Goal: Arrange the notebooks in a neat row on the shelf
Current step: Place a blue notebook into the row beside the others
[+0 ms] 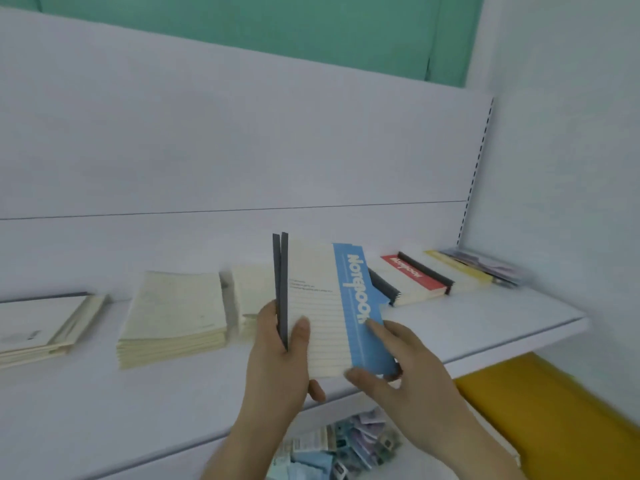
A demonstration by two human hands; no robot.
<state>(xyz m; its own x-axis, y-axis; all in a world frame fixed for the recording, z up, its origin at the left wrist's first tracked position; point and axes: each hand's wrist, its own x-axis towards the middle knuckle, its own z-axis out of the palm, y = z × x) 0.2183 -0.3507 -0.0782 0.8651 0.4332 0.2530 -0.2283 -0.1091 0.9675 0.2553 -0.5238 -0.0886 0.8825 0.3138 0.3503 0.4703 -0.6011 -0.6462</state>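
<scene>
I hold two blue-and-cream notebooks (329,306) with dark grey spines upright above the white shelf (502,327). My left hand (277,358) grips them at the spine edge, thumb on the front cover. My right hand (394,368) pinches the lower blue corner. On the shelf to the right lie a red-banded notebook (412,275) and a yellow-banded notebook (460,271). A cream stack (173,313) lies at the left, a smaller stack (249,292) sits behind my left hand, and another stack (41,327) lies at the far left edge.
A pale packet (485,265) lies at the shelf's far right by the slotted upright (476,168). Below the shelf lie several small packets (339,448) and a yellow surface (554,410). A white back panel rises behind the shelf.
</scene>
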